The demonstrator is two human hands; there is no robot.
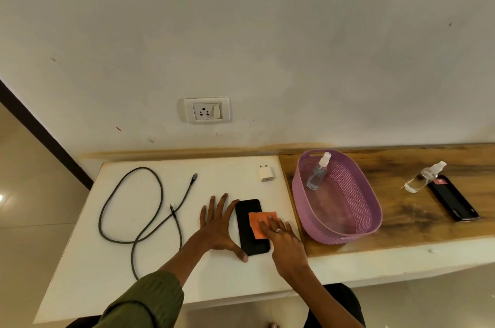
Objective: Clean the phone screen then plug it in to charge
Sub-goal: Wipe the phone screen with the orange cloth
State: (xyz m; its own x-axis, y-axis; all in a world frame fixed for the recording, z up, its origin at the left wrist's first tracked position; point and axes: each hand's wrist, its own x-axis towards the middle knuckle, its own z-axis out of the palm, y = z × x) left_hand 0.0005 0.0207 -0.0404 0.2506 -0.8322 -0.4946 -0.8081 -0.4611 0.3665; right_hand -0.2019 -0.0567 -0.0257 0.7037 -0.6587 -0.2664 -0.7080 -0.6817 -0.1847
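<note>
Phone [250,228]: a black slab with rounded corners and a dark, unlit screen is seen lying flat, face up, on the white table [160,220], its long side running away from the person; it is partly covered by the cloth.
Cloth [259,223]: a small orange square is laid across the phone's right half, overhanging its right edge.
Right hand [281,236]: the fingers are held straight and close together, pressed flat on the cloth; a ring is worn on one finger.
Left hand [218,226]: the palm is laid flat on the table just left of the phone, fingers spread; the thumb is set against the phone's near left corner.
Cable [158,210]: a dark braided cord is looped loosely on the table, well left of the phone.
Charger plug [265,173]: a white adapter is set beyond the phone, towards the wall.
Wall socket [206,110]: it is mounted above and behind the phone, with nothing plugged in.
Basket [369,210]: a purple one is placed right of the phone, with a spray bottle [317,172] lying inside.
</note>
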